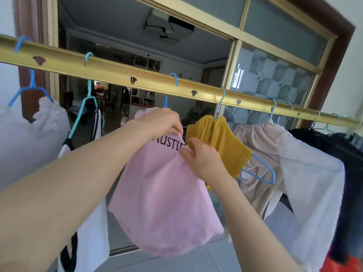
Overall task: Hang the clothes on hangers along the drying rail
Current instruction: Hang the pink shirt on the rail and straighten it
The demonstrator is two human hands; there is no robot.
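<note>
A gold drying rail (117, 72) runs from upper left down to the right. A pink T-shirt (163, 203) with dark lettering hangs from a blue hanger (175, 80) hooked on the rail. My left hand (163, 122) pinches the shirt's top edge near the neck. My right hand (202, 160) grips the pink fabric just below the lettering, at the shirt's right side. To the right hang a mustard garment (225, 142), a beige one (257, 146) and a pale sheer shirt (312, 183), each on a blue hanger.
A white fluffy garment (49, 116) and a white and black top (92, 222) hang at the left. Dark clothes (349, 173) crowd the rail's right end. Behind the rail stands a gold-framed sliding glass door (235, 61); grey floor tiles lie below.
</note>
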